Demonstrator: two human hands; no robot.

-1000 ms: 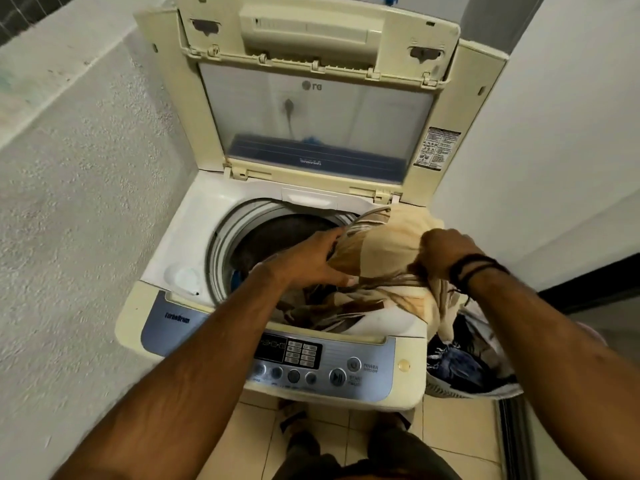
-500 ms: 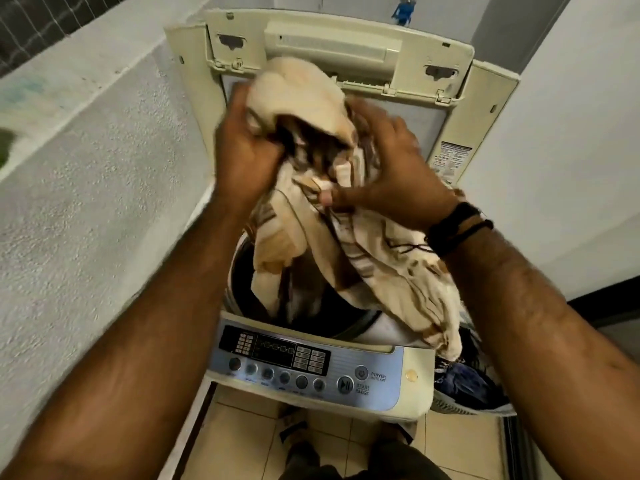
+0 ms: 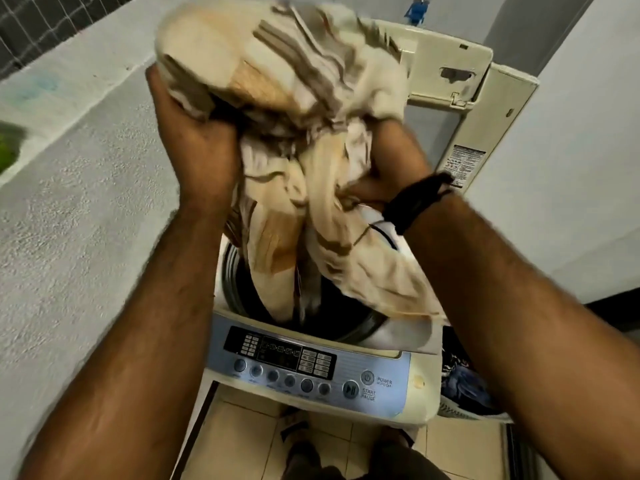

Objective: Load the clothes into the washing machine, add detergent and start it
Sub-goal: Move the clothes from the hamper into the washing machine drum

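Hands point(image 3: 197, 147), two, on one cloth point(image 3: 294, 109)

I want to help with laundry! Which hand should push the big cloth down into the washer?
Probably the left hand. It grips the striped cloth right above the open drum. The right hand sits further toward the washer's right edge, where the cloth's tail hangs outside.
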